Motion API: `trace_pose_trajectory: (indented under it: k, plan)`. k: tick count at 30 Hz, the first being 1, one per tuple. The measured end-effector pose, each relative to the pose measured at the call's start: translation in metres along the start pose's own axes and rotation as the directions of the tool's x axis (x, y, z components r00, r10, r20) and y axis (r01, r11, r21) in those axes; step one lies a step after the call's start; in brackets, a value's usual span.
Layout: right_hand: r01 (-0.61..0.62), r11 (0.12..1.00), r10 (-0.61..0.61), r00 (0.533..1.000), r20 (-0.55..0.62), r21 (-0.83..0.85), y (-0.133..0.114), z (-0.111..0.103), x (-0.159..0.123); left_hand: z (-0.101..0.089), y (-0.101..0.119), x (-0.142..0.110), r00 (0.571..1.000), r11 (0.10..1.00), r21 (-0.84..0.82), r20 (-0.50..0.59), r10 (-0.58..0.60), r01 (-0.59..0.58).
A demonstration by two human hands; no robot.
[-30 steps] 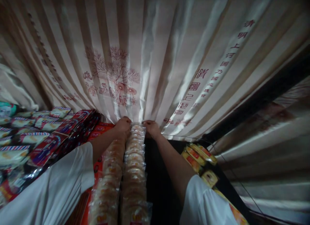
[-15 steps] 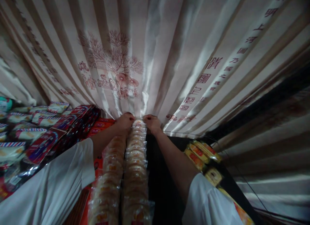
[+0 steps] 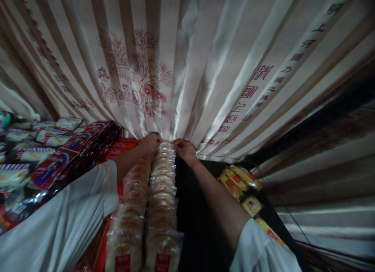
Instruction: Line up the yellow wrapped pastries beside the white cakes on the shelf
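The last packet (image 3: 166,145) ends the row of wrapped rounds (image 3: 162,201) at twelve o'clock; my left hand (image 3: 150,142) and right hand (image 3: 185,149) pinch its sides, so light, even pressure suits best

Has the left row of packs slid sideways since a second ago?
No. The left row shows no visible shift: it lies just right of the orange packaging, as before.

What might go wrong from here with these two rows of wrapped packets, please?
The left hand and right hand flank the far end of the right-hand row; an uneven push might make its overlapping packets slump. That row also runs close beside the left-hand row, so a sideways nudge could disturb both.
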State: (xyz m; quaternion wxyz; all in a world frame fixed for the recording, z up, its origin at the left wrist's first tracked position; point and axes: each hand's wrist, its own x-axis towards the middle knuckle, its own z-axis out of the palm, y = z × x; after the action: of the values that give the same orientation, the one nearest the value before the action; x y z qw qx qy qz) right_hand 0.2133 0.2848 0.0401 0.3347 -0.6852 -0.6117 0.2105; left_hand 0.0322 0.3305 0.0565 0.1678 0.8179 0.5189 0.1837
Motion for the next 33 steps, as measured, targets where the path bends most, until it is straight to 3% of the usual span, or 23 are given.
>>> trace_pose_trajectory:
  k: [7,16,19,25,33]
  plan:
    - [-0.017,0.999,0.016,0.998,-0.055,-0.028,-0.001,0.005,0.003,-0.003,0.009,0.005,0.998,0.999,0.051,-0.069,0.003,0.001]
    - [-0.042,0.999,0.04,0.995,-0.088,-0.027,-0.008,0.01,0.001,-0.003,0.0,-0.005,0.987,0.998,-0.055,-0.156,-0.034,0.025]
    - [-0.061,0.998,0.058,0.994,-0.096,-0.024,-0.009,0.011,0.0,-0.012,0.003,-0.014,0.993,0.998,-0.057,-0.118,-0.024,0.017]
    - [-0.087,0.996,0.086,0.992,-0.089,-0.001,-0.009,0.012,0.0,-0.02,0.008,-0.021,0.991,0.991,0.105,0.112,0.073,-0.085]
    - [-0.067,0.994,0.071,0.996,-0.049,0.082,-0.002,0.014,0.002,-0.01,0.009,-0.022,0.996,0.98,0.197,0.076,-0.051,0.035]
